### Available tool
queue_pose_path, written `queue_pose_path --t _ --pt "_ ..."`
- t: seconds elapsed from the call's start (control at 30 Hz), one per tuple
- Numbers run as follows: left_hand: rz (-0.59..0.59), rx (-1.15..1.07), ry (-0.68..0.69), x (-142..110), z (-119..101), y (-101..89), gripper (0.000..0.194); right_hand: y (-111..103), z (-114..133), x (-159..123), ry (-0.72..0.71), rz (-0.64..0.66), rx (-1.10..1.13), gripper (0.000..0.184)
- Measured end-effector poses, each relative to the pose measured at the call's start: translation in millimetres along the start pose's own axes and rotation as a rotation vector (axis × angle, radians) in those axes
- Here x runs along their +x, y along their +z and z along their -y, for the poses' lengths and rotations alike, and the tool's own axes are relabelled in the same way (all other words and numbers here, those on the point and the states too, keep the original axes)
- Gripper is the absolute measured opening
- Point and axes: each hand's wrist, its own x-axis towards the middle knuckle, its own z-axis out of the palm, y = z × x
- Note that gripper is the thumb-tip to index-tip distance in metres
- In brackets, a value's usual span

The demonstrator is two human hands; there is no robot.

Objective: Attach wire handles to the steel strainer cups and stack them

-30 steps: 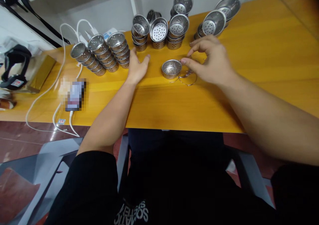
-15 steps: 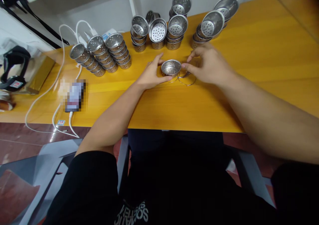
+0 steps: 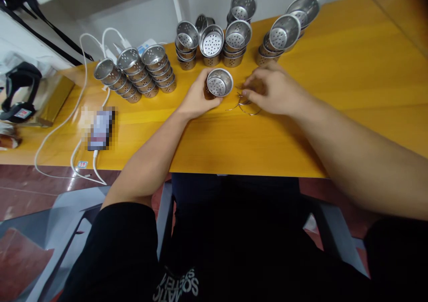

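My left hand [image 3: 197, 98] is wrapped round a perforated metal cup [image 3: 220, 83], with the thumb along its near side. The cup's open mouth tilts up toward me, showing the holes in its bottom. To the right of the cup, my right hand [image 3: 272, 88] is closed, thumb and fingers pinched at thin metal wire pieces [image 3: 250, 113]. Short wire ends stick out left of the fingertips. Part of the wire lies on the table under the hand, and the fingers hide the rest.
Stacked perforated cups [image 3: 157, 68] stand at the left. More stacks [image 3: 211, 43] line the wall, and leaning stacks [image 3: 284, 32] stand at the right. A blurred-out phone [image 3: 101, 130] with white cables lies left on the yellow table [image 3: 240, 150]. A black strapped device [image 3: 20, 88] is at far left.
The cup has moved left and up with my left hand, and its mouth now tips more toward me. My right hand has come away from its rim, keeping close to the wire.
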Motion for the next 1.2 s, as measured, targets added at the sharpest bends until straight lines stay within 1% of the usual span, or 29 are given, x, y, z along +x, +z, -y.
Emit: queue_pose_path --t 0.07,0.17,0.23,0.33,0.4,0.43,0.47,0.6,0.67,0.73,0.83,1.0,1.1,1.2 --pt "0.021 -0.011 0.052 -2 -7 3.4 0.099 -1 19 1 -0.061 -0.021 0.029 0.033" --pt "0.079 -0.023 0.087 -6 -22 6.6 0.098 1 38 2 -0.220 -0.012 0.064 0.035" --pt "0.115 -0.039 0.075 -9 -32 6.5 0.099 4 42 2 -0.289 0.041 0.066 0.032" --pt "0.129 -0.044 0.058 -11 -39 4.8 0.099 6 39 2 -0.262 0.116 0.045 0.018" --pt "0.124 -0.026 0.066 -10 -38 4.0 0.100 4 38 1 -0.243 0.116 0.040 0.009" --pt "0.120 -0.016 0.080 -9 -35 3.8 0.100 2 38 1 -0.242 0.101 0.047 0.010" --pt "0.118 -0.008 0.098 -8 -32 3.9 0.102 0 39 1 -0.247 0.086 0.057 0.016" --pt "0.112 0.012 0.169 -5 -20 5.5 0.106 -3 45 1 -0.241 0.090 0.086 0.049" --pt "0.108 0.019 0.183 -6 -18 6.3 0.106 -3 46 2 -0.224 0.105 0.082 0.061" --pt "0.110 0.020 0.189 -7 -19 6.5 0.106 -2 45 3 -0.226 0.107 0.073 0.068" --pt "0.124 0.011 0.193 -8 -24 5.2 0.104 -3 44 4 -0.243 0.099 0.061 0.071" --pt "0.173 0.021 0.187 -8 -27 0.7 0.099 -8 47 4 -0.192 0.110 0.035 0.066" --pt "0.200 0.027 0.151 -8 -26 -0.5 0.099 -7 45 5 -0.172 0.105 0.059 0.070" --pt "0.216 0.049 0.097 -8 -26 -0.5 0.099 -3 37 6 -0.174 0.120 0.110 0.072"
